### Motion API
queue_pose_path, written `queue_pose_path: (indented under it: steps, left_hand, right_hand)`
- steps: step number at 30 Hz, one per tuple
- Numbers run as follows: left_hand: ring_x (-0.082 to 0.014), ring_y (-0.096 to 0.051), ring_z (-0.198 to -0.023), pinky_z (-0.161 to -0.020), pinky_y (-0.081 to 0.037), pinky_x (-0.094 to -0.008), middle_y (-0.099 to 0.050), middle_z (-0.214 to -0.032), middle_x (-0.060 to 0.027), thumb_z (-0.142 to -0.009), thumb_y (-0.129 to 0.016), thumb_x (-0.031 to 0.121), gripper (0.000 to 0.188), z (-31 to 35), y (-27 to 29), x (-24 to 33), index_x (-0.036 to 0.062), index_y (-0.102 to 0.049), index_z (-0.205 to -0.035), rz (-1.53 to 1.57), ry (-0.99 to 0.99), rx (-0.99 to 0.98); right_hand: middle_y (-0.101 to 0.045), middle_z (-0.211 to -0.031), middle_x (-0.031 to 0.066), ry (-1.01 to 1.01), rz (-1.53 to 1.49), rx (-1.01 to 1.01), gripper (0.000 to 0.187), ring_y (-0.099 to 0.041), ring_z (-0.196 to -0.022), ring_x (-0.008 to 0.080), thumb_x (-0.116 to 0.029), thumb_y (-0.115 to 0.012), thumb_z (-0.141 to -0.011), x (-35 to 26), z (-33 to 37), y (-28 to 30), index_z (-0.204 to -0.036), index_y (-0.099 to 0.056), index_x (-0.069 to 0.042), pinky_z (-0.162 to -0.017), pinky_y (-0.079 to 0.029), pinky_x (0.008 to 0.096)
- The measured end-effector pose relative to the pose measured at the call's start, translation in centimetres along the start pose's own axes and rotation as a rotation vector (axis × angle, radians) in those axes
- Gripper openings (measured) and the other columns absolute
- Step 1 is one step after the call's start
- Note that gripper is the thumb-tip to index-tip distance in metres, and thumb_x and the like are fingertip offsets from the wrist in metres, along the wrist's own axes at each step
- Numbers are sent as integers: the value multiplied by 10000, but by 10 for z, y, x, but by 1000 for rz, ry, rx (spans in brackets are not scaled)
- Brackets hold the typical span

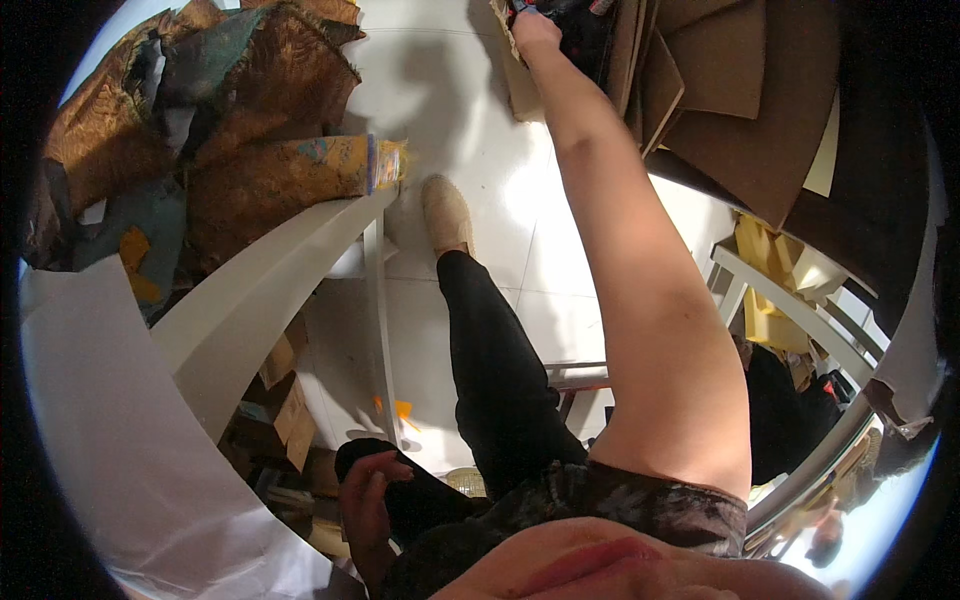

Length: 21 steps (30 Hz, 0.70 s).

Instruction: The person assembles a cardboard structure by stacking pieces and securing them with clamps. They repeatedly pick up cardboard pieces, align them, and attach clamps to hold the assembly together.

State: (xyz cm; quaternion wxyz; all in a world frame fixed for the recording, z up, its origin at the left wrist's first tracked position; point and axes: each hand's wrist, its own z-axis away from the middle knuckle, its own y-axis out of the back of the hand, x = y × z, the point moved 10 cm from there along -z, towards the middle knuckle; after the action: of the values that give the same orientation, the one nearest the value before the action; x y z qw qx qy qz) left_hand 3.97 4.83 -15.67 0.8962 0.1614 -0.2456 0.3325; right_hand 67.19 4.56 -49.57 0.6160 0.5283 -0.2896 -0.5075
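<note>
My right arm stretches far forward to the top edge, where my right hand (pixel 538 32) is at an open carton (pixel 517 75) with dark contents. Its fingers are partly cut off by the frame and look closed around a small thing with blue and red on it, too little of it showing to name. Low on the left, my left hand (pixel 368 498) hangs beside my dark-trousered knee. Its fingers are loosely bent and apart, with nothing seen in them.
Brown and green rough-edged sheets (pixel 250 90) lie piled on a white table (pixel 270 280) at left, with white paper (pixel 130 420) nearer me. Brown cardboard sheets (pixel 760 110) lean at the upper right. A white rack (pixel 790 310) holds yellow items. Cartons (pixel 290 420) stand below the table.
</note>
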Motion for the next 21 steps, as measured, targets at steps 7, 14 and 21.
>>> queue_pose_path:
  steps: [7,14,21]
  left_hand:
    - [-173,-613,-848,-847,-462,-311,-653,-881,-114,-902,-521,157,275,3,1,2,-38,-602,-1079,19,18,42]
    - [-169,-608,-933,-896,-443,-303,-653,-963,-110,-929,-489,102,256,2,-15,4,-20,-595,-1128,13,30,-94]
    - [-197,-584,-1032,-919,-468,-358,-616,-1082,-131,-954,-498,84,256,-76,-86,48,-37,-555,-1172,88,-440,-186]
  right_hand:
    - [-681,-1038,158,-67,-2,88,272,-658,-977,327,-177,-482,-888,-7,-1,10,-996,-709,-70,-808,-532,436]
    - [-692,-920,180,16,4,165,237,-670,-885,348,-233,-590,-840,-15,36,63,-928,-705,-46,-783,-535,443]
    - [-648,-696,89,151,-678,519,156,-619,-618,205,-96,-521,-896,-13,201,187,-830,-649,-34,-541,-470,353]
